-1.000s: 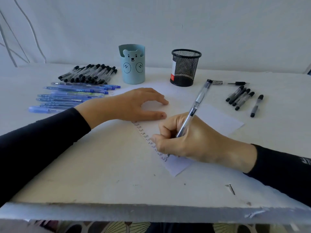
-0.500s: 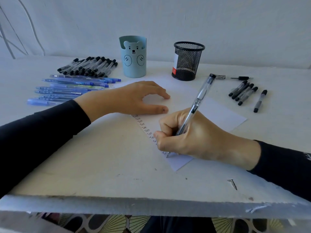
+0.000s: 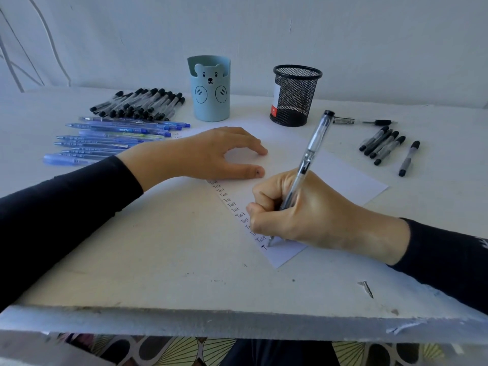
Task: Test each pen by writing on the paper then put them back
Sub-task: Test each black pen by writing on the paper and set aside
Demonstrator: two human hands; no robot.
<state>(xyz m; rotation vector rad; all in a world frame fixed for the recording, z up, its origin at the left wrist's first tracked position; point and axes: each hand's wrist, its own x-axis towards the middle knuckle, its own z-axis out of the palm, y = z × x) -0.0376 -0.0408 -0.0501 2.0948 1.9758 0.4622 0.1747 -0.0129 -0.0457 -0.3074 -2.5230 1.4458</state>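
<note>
Soft, cool, bluish daylight lights the scene evenly; shadows are faint. The wide lens bends the surface [image 3: 158, 260] near the edges.

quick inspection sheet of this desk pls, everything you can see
surface: white table, scuffed, with a chipped spot near the front edge
job's things: paper with a column of "Test" lines; clear pen, tip on the paper; black-capped pens and blue pens at back left; loose pens on the right; bear cup and mesh cup upright
clutter: lone pen lying apart behind the loose pens
hands: left hand rests on the paper; right hand grips the clear pen
cables: thin pale lines on the wall at left, cannot tell if cables
surroundings: pale wall; patterned floor below the table
</note>
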